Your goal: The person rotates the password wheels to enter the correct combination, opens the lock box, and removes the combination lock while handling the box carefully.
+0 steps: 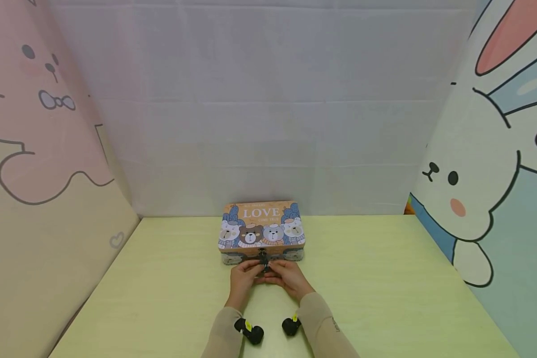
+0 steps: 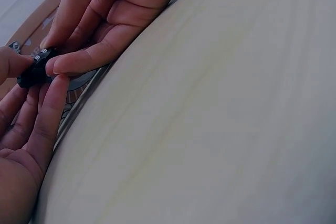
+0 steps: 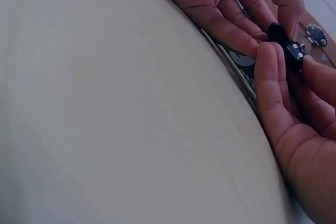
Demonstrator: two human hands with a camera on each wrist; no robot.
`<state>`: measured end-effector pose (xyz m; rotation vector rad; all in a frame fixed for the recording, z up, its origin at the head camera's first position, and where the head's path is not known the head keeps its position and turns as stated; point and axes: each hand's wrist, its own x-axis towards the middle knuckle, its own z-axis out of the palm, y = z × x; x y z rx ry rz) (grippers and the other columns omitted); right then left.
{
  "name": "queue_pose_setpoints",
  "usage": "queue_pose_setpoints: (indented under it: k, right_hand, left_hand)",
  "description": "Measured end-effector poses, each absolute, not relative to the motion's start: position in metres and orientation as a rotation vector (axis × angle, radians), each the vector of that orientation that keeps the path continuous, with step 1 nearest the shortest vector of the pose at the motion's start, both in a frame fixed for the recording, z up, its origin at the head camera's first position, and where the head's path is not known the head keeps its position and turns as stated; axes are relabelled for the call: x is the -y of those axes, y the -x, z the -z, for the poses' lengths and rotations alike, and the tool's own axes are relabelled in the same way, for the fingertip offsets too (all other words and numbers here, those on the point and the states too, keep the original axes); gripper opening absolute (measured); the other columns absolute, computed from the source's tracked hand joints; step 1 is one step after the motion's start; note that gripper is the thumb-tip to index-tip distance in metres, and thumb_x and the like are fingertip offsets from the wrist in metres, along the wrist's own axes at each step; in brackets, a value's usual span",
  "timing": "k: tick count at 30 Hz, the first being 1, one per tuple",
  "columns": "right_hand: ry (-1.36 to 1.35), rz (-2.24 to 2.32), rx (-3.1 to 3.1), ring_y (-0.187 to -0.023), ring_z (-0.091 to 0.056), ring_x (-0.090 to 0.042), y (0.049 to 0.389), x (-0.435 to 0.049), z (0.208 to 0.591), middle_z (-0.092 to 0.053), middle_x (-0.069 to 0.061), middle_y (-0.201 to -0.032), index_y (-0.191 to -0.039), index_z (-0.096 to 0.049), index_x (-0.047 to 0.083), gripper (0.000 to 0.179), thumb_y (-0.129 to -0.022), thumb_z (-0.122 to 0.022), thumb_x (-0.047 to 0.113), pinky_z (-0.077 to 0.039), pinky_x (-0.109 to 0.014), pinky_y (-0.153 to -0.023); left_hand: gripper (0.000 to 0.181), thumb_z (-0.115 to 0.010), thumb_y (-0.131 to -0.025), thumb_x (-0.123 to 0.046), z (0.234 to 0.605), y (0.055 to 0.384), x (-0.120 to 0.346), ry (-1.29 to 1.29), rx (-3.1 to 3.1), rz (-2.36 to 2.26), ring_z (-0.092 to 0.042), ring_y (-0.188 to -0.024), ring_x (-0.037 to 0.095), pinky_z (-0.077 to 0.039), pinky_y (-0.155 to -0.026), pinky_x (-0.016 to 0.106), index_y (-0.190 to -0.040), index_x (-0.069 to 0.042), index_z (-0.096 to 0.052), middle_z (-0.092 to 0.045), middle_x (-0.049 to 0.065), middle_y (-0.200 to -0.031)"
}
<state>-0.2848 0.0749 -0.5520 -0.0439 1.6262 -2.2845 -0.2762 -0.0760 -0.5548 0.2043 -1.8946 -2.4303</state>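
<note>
A tin box (image 1: 261,226) printed with bears and the word LOVE stands with its lid down. At its front, both hands hold a small black combination padlock (image 3: 286,45) between thumbs and fingers, just below the metal latch (image 3: 316,35). My left hand (image 1: 241,283) pinches the padlock from the left. From the right, my right hand (image 1: 293,278) pinches it too, its fingertips meeting those of the left. Silver number dials show on the padlock in the right wrist view. Fingers cover part of its body.
The box sits at the back of the pale yellow table (image 1: 362,278), near a white cloth backdrop (image 1: 259,109). Printed panels with a bear and a rabbit (image 1: 465,199) flank the table. Black wrist cameras (image 1: 252,334) hang by both sleeves.
</note>
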Motion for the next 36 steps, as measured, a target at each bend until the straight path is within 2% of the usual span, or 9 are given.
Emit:
queue_pose_setpoints:
  k: [7,13,18,22,28,36]
  right_hand:
    - [0.062,2.297,-1.617,-0.078,-0.068,-0.015,0.284,-0.076,0.552,-0.063,-0.011,-0.093,-0.116,-0.057,-0.016,0.024,-0.104,-0.048,0.002,-0.061,-0.03,-0.078]
    - [0.058,2.324,-1.6,-0.076,-0.066,-0.013,0.283,-0.076,0.55,-0.064,-0.007,-0.088,-0.111,-0.061,-0.014,0.021,-0.103,-0.052,0.003,-0.061,-0.027,-0.074]
    - [0.063,2.333,-1.62,-0.073,-0.067,-0.013,0.282,-0.074,0.548,-0.066,-0.007,-0.085,-0.114,-0.058,-0.019,0.024,-0.102,-0.052,0.001,-0.061,-0.026,-0.072]
    - [0.059,2.349,-1.648,-0.071,-0.067,-0.012,0.281,-0.072,0.549,-0.066,-0.007,-0.085,-0.118,-0.054,-0.023,0.028,-0.102,-0.051,-0.001,-0.062,-0.026,-0.071]
    - [0.058,2.41,-1.652,-0.066,-0.066,-0.011,0.282,-0.069,0.553,-0.068,-0.005,-0.08,-0.126,-0.05,-0.022,0.033,-0.099,-0.054,-0.004,-0.061,-0.024,-0.064]
    - [0.073,2.429,-1.667,-0.065,-0.066,-0.01,0.281,-0.067,0.557,-0.069,-0.004,-0.082,-0.135,-0.047,-0.019,0.04,-0.098,-0.055,-0.005,-0.061,-0.023,-0.062]
  left_hand:
    - [0.026,-0.07,-0.086,0.008,0.553,0.274,0.076,-0.189,1.914,2.433,-0.068,-0.067,0.014,-0.063,-0.061,0.031,-0.108,0.019,-0.064,-0.072,0.012,-0.084]
    - [0.036,-0.073,-0.082,0.01,0.554,0.27,0.078,-0.173,1.928,2.426,-0.067,-0.073,0.012,-0.063,-0.063,0.031,-0.115,0.018,-0.062,-0.071,0.013,-0.09]
    - [0.04,-0.074,-0.081,0.01,0.554,0.267,0.076,-0.191,1.865,2.416,-0.069,-0.067,0.015,-0.063,-0.06,0.031,-0.117,0.018,-0.059,-0.071,0.019,-0.092]
    - [0.039,-0.077,-0.08,0.009,0.555,0.264,0.073,-0.24,1.831,2.364,-0.068,-0.065,0.014,-0.062,-0.057,0.028,-0.114,0.017,-0.061,-0.072,0.018,-0.089]
    - [0.032,-0.078,-0.078,0.009,0.555,0.262,0.069,-0.273,1.784,2.288,-0.065,-0.064,0.01,-0.06,-0.053,0.025,-0.104,0.02,-0.062,-0.069,0.013,-0.082]
    - [0.026,-0.077,-0.078,0.011,0.559,0.26,0.065,-0.288,1.76,2.205,-0.065,-0.06,0.009,-0.059,-0.052,0.023,-0.099,0.02,-0.066,-0.071,0.019,-0.084]
